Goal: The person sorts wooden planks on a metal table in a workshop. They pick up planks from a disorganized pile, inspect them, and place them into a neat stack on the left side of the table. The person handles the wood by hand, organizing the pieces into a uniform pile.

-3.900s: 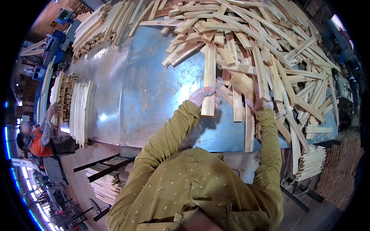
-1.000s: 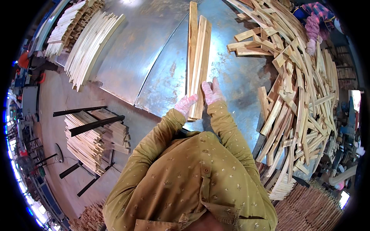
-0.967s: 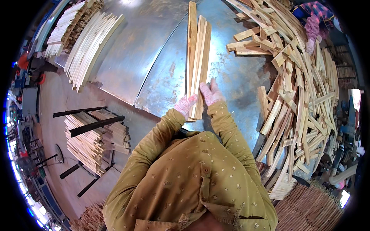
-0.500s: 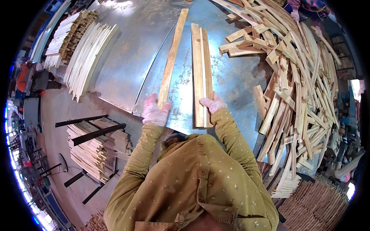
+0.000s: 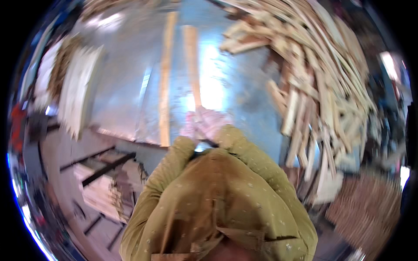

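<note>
The picture is blurred by motion. Both my hands wear pink gloves and meet at the near end of a long wooden slat [image 5: 191, 65] lying lengthwise on the metal table [image 5: 126, 95]. My left hand [image 5: 190, 128] and my right hand [image 5: 214, 122] are pressed together around that end. A second long slat [image 5: 164, 87] lies alone just to the left, parallel to the first, with no hand on it. My olive sleeves hide my wrists.
A big loose heap of wooden slats [image 5: 322, 87] covers the table's right side. Neat rows of pale thin strips [image 5: 76, 95] lie at the left. Below the table edge stands a stack of slats [image 5: 109, 191] among dark metal bars.
My left hand has let go of the left slat and come over beside my right hand at the other slat's near end. The view has swung and blurred.
</note>
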A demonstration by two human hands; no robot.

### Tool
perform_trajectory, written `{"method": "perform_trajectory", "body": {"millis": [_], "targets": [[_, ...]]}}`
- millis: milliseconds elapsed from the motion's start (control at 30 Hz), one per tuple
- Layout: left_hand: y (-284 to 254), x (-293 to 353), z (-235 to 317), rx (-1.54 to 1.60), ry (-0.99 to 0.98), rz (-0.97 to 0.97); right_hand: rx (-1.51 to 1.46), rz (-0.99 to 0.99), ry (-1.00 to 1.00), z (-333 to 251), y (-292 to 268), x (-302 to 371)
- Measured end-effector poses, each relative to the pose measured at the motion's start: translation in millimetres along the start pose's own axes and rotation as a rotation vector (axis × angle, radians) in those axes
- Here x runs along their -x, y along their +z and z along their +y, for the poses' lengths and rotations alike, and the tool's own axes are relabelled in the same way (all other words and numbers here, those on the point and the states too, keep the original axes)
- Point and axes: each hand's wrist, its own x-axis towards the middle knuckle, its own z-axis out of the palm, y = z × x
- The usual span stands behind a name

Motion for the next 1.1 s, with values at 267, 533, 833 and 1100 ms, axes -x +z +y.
{"method": "perform_trajectory", "body": {"millis": [267,533,833,1100], "targets": [[61.1,24.6,66.0,0.181,-0.296,0.063,0.866,0.694,0.492,83.8,-141.8,92.3],[23.9,14.7,43.4,-0.408,-0.126,0.314,0.492,0.643,0.868,77.1,-194.4,109.0],[28.0,29.3,12.9,-0.385,-0.134,0.196,-0.074,0.248,0.731,-10.6,-45.3,30.9],[74.0,30.2,38.8,-0.653,-0.246,0.271,-0.119,0.258,0.582,-2.3,-24.5,99.9]]}}
